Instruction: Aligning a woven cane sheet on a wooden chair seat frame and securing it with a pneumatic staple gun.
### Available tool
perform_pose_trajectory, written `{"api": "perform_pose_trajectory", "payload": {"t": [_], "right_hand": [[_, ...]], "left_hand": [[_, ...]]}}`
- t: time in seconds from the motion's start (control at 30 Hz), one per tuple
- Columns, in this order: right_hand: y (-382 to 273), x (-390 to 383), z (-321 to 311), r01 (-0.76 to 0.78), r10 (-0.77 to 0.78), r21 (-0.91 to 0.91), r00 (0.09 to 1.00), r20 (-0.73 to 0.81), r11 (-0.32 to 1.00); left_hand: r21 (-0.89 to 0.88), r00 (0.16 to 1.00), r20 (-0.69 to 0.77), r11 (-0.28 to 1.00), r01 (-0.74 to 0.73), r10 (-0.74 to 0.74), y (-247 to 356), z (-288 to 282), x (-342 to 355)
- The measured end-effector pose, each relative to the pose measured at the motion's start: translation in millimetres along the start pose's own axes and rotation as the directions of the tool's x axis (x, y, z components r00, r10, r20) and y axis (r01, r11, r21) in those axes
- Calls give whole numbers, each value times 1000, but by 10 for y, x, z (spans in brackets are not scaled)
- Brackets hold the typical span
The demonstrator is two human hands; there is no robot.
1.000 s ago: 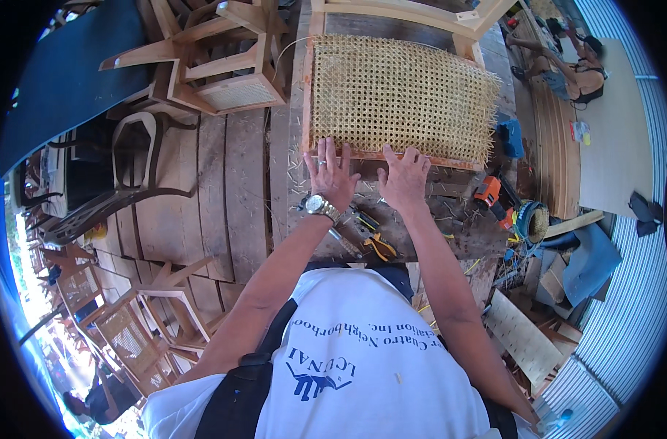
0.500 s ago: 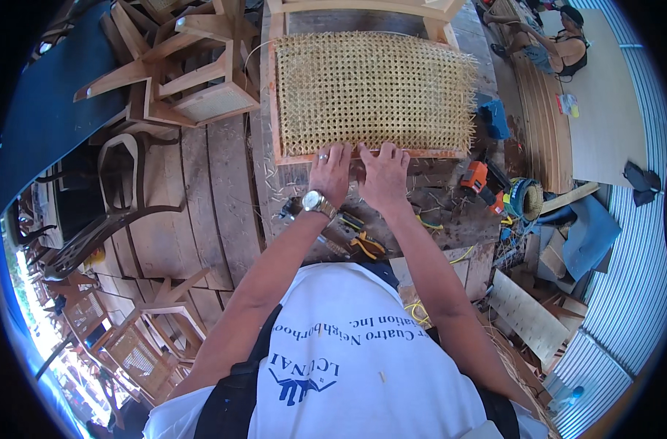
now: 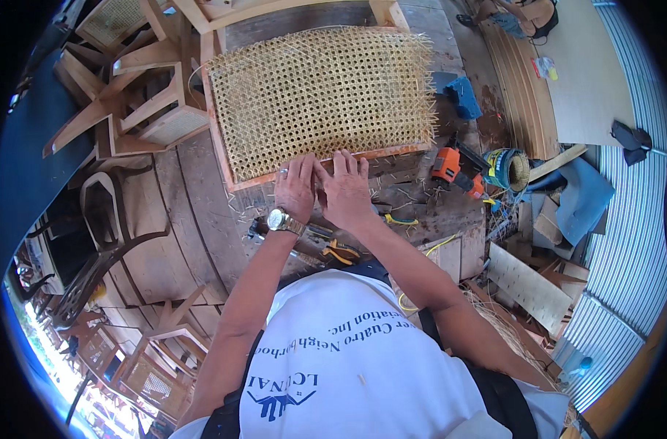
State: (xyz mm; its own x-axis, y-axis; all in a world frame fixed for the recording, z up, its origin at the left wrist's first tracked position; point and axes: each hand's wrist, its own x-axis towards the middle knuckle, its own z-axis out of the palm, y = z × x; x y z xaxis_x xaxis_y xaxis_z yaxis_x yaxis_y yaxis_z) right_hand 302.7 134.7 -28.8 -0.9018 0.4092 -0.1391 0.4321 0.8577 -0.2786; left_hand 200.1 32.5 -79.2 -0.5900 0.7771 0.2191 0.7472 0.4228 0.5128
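A sheet of woven cane webbing (image 3: 319, 95) covers a wooden frame (image 3: 398, 150), its cut strands bristling along the right edge. At the near edge my left hand (image 3: 295, 192), with a watch on its wrist, has its fingers bent over the webbing's border. Close on its right, my right hand (image 3: 346, 196) presses its fingertips on the same border. Both hands seem closed on that edge, though the thumbs are partly hidden. Just in front of me lie pliers with yellow and black handles (image 3: 341, 252).
Right of the frame lie an orange and black power tool (image 3: 445, 164), an open can (image 3: 520, 170) and a blue object (image 3: 463, 99). Wooden chair frames (image 3: 151, 88) crowd the left. Another person (image 3: 520, 16) sits at the far right beside long planks (image 3: 520, 91).
The whole view has swung, so the frame appears further left and tilted. Both hands stay at the near border, and my right hand has drawn closer to the left.
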Motion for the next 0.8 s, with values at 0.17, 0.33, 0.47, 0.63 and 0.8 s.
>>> {"api": "perform_pose_trajectory", "payload": {"t": [0.17,0.33,0.47,0.63,0.8], "right_hand": [[414,32,-342,-4,19,277,999,-49,961],[1730,222,-649,-434,530,333,794,-298,837],[1923,306,-867,-542,642,511,767,-25,667],[1936,316,-701,-489,575,478,817,-42,730],[1904,343,-545,-520,573,334,816,-75,786]], "left_hand": [[50,996,86,999,-1,-4,-29,-20,-5],[161,989,147,986,-51,27,33,9,16],[225,982,188,974,-21,-22,89,-6,24],[220,971,202,972,82,-127,423,-120,208],[104,981,192,994,-43,22,717,140,306]]}}
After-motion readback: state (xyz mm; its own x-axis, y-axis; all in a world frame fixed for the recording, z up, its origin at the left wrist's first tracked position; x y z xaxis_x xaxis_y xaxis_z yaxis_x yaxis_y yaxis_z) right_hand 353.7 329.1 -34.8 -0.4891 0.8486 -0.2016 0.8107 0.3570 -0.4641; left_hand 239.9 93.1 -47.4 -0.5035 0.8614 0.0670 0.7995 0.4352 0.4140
